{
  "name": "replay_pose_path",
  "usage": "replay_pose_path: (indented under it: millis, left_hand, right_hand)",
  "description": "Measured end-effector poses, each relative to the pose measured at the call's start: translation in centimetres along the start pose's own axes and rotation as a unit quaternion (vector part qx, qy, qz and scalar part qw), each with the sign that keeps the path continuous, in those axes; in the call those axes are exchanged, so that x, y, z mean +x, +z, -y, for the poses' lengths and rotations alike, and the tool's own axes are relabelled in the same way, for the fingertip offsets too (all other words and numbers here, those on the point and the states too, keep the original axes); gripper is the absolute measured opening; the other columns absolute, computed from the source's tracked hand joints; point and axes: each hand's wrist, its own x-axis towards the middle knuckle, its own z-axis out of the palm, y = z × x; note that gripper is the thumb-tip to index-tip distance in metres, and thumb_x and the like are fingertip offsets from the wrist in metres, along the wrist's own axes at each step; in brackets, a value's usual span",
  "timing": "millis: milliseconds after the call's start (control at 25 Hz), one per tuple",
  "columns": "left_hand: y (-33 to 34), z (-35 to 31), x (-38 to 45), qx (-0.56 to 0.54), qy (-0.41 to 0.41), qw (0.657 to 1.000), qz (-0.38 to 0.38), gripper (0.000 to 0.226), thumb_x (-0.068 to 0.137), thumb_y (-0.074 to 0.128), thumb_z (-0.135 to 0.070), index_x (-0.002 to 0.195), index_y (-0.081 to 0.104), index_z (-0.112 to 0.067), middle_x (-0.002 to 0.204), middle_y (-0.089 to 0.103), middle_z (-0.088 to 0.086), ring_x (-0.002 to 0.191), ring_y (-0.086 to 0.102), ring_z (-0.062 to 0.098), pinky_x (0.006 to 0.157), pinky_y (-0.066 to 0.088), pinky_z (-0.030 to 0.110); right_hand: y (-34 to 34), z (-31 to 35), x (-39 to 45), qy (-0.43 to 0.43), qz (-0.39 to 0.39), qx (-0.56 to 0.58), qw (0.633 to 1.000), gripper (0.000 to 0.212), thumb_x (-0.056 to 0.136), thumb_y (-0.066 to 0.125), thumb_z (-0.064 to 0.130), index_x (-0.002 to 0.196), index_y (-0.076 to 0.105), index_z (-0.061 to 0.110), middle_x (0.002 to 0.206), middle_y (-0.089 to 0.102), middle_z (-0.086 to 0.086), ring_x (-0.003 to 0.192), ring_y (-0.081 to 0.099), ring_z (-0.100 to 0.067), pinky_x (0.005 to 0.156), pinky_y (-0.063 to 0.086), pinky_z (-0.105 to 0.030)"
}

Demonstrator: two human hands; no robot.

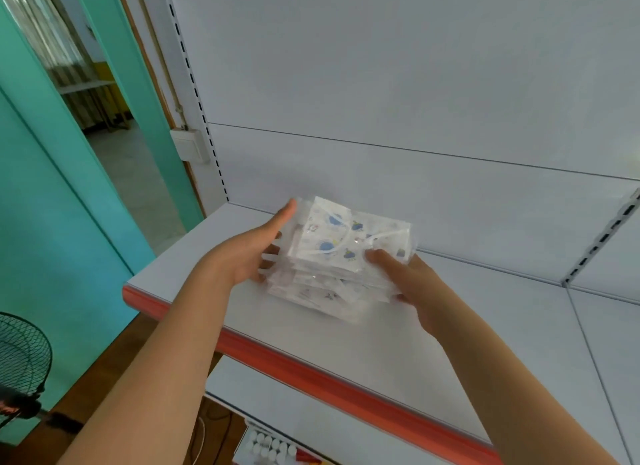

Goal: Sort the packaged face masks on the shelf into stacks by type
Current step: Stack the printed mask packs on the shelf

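A white shelf (381,346) with an orange front edge (311,378) runs from the near right to the far left, backed by a pale grey panel (381,83) with slotted uprights. To the left stands a green wall (52,222) with a doorway beyond it, and a white switch box (189,145) is fixed beside the left upright. A black fan (20,357) sits low at the near left. Below the shelf, a lower board holds a cluster of small white caps (270,445), too blurred to tell what they belong to.

On the shelf, towards its far left part, lies a stack of packaged masks (343,263) in clear wrappers. Its long axis runs left to right, tilted slightly so the right end points a little nearer. The top pack (353,237) is white with blue cartoon prints and white ear loops; it sits a bit askew over the packs beneath, which fan out towards the near side.

The stack lies between the two hands. The left hand (249,253) holds the stack's left end, fingers spread along its edge with the thumb up at the far corner. The right hand (412,284) grasps the near right corner, thumb pressed on the top pack and fingers tucked under the stack. Nothing stands between the hands and the stack.
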Motion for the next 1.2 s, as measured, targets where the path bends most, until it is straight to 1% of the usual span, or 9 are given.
replay_pose_path:
  millis: [40,160,320,440,560,720,880,1080,1200]
  left_hand:
    - [0.6,-0.7,-0.6,0.009,0.008,0.999,0.034,0.088,0.073,0.043,-0.092,0.131,0.064,-0.029,0.119,0.069,0.021,0.115,0.066,0.034,0.098,0.049,0.046]
    - [1.7,-1.1,-1.3,-0.015,0.019,0.998,0.064,0.064,0.088,0.038,-0.078,0.109,0.073,-0.028,0.115,0.077,0.003,0.095,0.073,0.022,0.083,0.054,0.037]
    - [2.7,0.0,-0.8,-0.059,0.047,0.993,0.096,0.072,0.085,0.043,-0.081,0.126,0.070,-0.029,0.126,0.072,0.003,0.123,0.062,0.022,0.103,0.045,0.040]
    - [5.0,0.2,-2.2,-0.090,0.105,0.981,0.133,0.070,0.082,0.040,-0.077,0.129,0.065,-0.032,0.124,0.073,-0.003,0.113,0.071,0.016,0.087,0.057,0.034]
    - [7.5,0.5,-2.9,-0.157,0.245,0.945,0.147,0.066,0.079,0.064,-0.071,0.125,0.061,-0.024,0.120,0.074,-0.004,0.111,0.071,0.018,0.076,0.058,0.024]
    - [8.5,1.8,-1.9,-0.151,0.320,0.918,0.182,0.095,0.062,0.082,-0.069,0.136,0.047,-0.021,0.133,0.063,0.002,0.123,0.061,0.021,0.094,0.054,0.031]
    - [10.4,3.4,-1.9,-0.192,0.256,0.937,0.145,0.079,0.072,0.049,-0.081,0.138,0.051,-0.038,0.130,0.068,-0.006,0.122,0.064,0.020,0.108,0.047,0.043]
    - [11.8,0.4,-2.6,-0.093,0.226,0.965,0.090,0.033,0.096,0.056,-0.044,0.116,0.073,-0.023,0.113,0.077,-0.004,0.114,0.069,0.019,0.107,0.048,0.041]
    - [11.3,-0.9,-2.7,-0.073,0.201,0.972,0.098,0.033,0.099,0.051,-0.048,0.104,0.073,-0.023,0.094,0.077,-0.008,0.089,0.073,0.010,0.093,0.055,0.035]
  right_hand:
    - [0.1,0.2,-0.3,0.002,0.045,0.022,0.999,0.044,0.077,0.075,0.049,0.118,0.064,0.036,0.106,0.075,0.010,0.101,0.070,-0.013,0.091,0.055,-0.036]
    - [0.2,0.6,-0.8,0.008,0.096,0.014,0.995,0.039,0.081,0.075,0.038,0.117,0.062,0.038,0.106,0.075,0.010,0.100,0.071,-0.015,0.093,0.055,-0.040]
    - [-0.7,-0.1,-1.3,0.004,0.102,0.055,0.993,0.036,0.087,0.070,0.034,0.122,0.063,0.032,0.110,0.075,0.007,0.104,0.070,-0.016,0.094,0.054,-0.037]
    - [-2.7,-0.4,-2.4,-0.053,0.107,0.032,0.992,0.037,0.089,0.071,0.027,0.125,0.063,0.022,0.112,0.075,0.002,0.104,0.071,-0.018,0.094,0.055,-0.039]
    - [-6.4,0.4,-3.7,-0.180,0.054,-0.020,0.982,0.049,0.080,0.078,0.022,0.125,0.060,0.013,0.111,0.075,-0.004,0.103,0.072,-0.022,0.090,0.057,-0.039]
    - [-10.9,-1.5,-6.1,-0.263,0.012,-0.154,0.952,0.082,0.071,0.086,0.033,0.140,0.042,0.029,0.132,0.062,0.006,0.121,0.061,-0.013,0.101,0.051,-0.038]
    - [-10.8,-5.9,-6.3,-0.237,0.012,-0.243,0.941,0.128,0.065,0.087,0.049,0.156,-0.002,0.038,0.157,0.032,0.013,0.143,0.035,-0.005,0.117,0.035,-0.042]
    - [-10.6,-5.6,-6.7,-0.234,-0.021,-0.272,0.933,0.136,0.063,0.085,0.056,0.153,-0.016,0.043,0.163,0.012,0.017,0.148,0.023,-0.004,0.119,0.031,-0.043]
    - [-10.2,-4.7,-7.8,-0.262,-0.086,-0.383,0.881,0.142,0.059,0.082,0.062,0.151,-0.024,0.038,0.163,-0.017,0.016,0.153,0.005,-0.012,0.119,0.024,-0.039]
